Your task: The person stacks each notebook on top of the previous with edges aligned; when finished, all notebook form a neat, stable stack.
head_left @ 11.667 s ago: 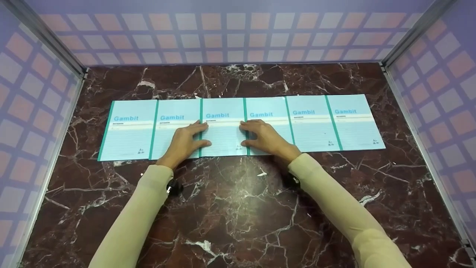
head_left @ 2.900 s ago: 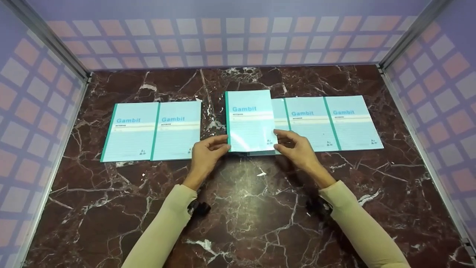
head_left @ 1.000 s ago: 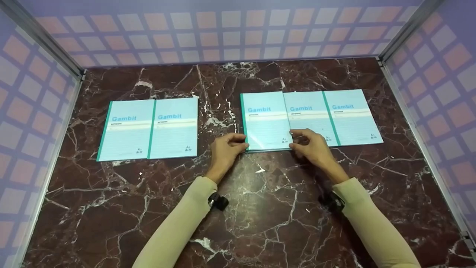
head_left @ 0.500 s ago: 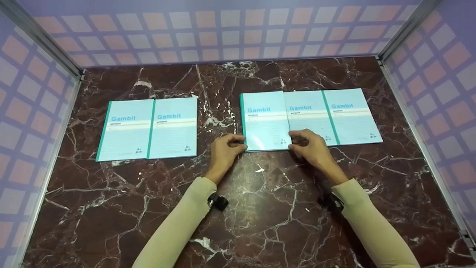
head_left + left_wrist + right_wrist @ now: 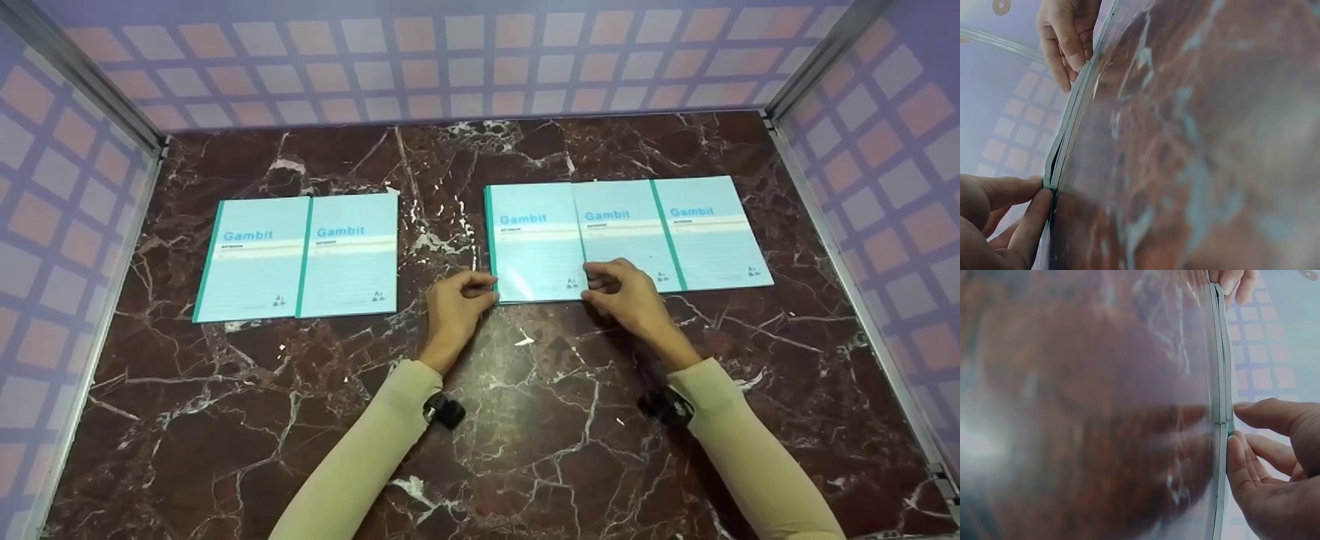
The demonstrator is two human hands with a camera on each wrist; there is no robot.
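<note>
A pale blue Gambit notebook (image 5: 534, 255) with a green spine lies on top of another notebook, their edges nearly lined up. In the left wrist view the stacked edges (image 5: 1072, 112) show a thin gap near the spine. My left hand (image 5: 456, 306) pinches the lower part of the spine side between thumb and fingers. At the opposite edge, my right hand (image 5: 628, 294) holds the notebook's lower right side with thumb and curled fingers. Beside that edge, under the right hand's fingers, lies a neighbouring notebook (image 5: 616, 240); the lower notebook's cover is hidden.
One more notebook (image 5: 716, 236) continues the row at the far right. Two others, an outer one (image 5: 255, 262) and an inner one (image 5: 349, 259), lie side by side at the left. Bare marble tabletop (image 5: 442, 217) separates the groups. Checked panels (image 5: 465, 60) enclose the back and sides.
From a row of several notebooks, the third from left was lifted, carried right and laid on the fourth. Over the last second, both hands have stayed at its edges almost still.
</note>
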